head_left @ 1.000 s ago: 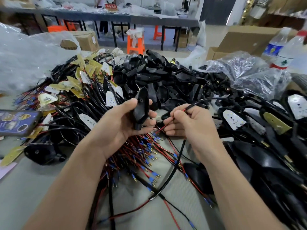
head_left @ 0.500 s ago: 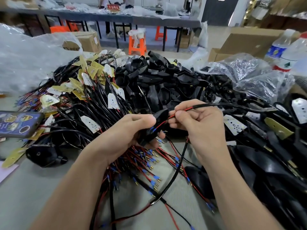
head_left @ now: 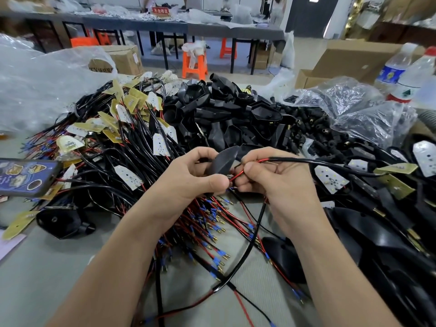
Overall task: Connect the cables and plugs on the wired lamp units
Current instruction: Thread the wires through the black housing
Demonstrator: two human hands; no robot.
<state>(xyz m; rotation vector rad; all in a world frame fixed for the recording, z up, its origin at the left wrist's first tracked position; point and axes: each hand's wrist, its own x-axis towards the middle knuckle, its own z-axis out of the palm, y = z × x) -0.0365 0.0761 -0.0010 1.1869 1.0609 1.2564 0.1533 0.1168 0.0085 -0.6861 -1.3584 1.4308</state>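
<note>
My left hand [head_left: 188, 178] grips a black plastic lamp housing [head_left: 223, 160], tilted with its narrow end toward my palm. My right hand [head_left: 278, 178] pinches a black cable [head_left: 306, 160] whose red wire [head_left: 238, 174] runs into the housing's lower end. The cable leads right to a white LED board [head_left: 331, 179]. A second black cable [head_left: 247, 253] hangs from under my right hand down to the table. Both hands touch over a spread of red and black wires with blue-sleeved terminals [head_left: 212, 223].
A heap of wired LED boards [head_left: 132, 128] lies at the left, a pile of black housings [head_left: 226, 116] behind the hands, more housings [head_left: 387, 232] at the right. A phone [head_left: 26, 175] sits at the left edge, plastic bags [head_left: 368, 109] and bottles [head_left: 410, 74] at the right.
The housing has gone from upright in my left hand to tilted sideways. My right hand has brought the red wire end up to it and pushed it into the lower end.
</note>
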